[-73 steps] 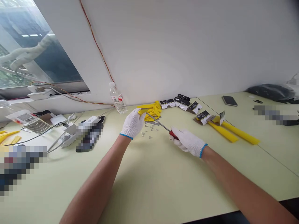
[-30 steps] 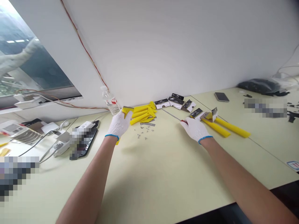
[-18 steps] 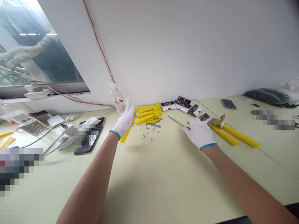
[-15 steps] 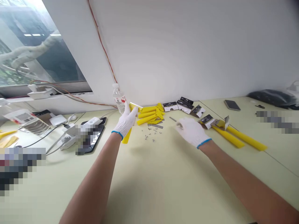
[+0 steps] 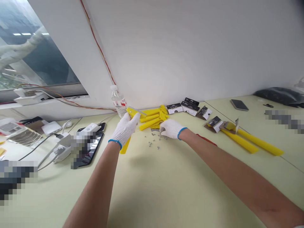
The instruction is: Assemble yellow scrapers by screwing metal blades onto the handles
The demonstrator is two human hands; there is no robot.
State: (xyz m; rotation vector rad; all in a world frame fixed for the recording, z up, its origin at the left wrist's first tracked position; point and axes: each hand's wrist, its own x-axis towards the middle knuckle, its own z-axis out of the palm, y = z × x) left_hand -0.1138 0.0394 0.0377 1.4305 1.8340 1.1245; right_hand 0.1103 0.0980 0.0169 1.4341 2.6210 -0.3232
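Note:
My left hand [image 5: 125, 129], in a white knit glove with a blue cuff, grips a yellow scraper [image 5: 135, 112]. A thin metal blade runs along the scraper's head, and its handle sticks out below my palm. My gloved right hand [image 5: 171, 129] is over the metal blades [image 5: 155, 130] and small loose screws [image 5: 150, 144], fingers pinched together at the tabletop. Whatever is between those fingertips is hidden. Several yellow scraper bodies [image 5: 152, 117] lie just behind, between my hands. A red-handled tool [image 5: 207, 140] lies partly behind my right forearm.
A water bottle [image 5: 118, 102] stands by the wall. Black-and-white cards [image 5: 189, 107] lie at the back. Two yellow scrapers [image 5: 258, 139] with card sleeves rest at right, with a phone [image 5: 239, 104] beyond. At left are another phone [image 5: 93, 148], a power strip [image 5: 62, 148] and cables.
My right hand has moved left to the screws and blades; the red-handled tool now lies on the table. My left hand still holds the scraper, turned slightly. The view has shifted a little.

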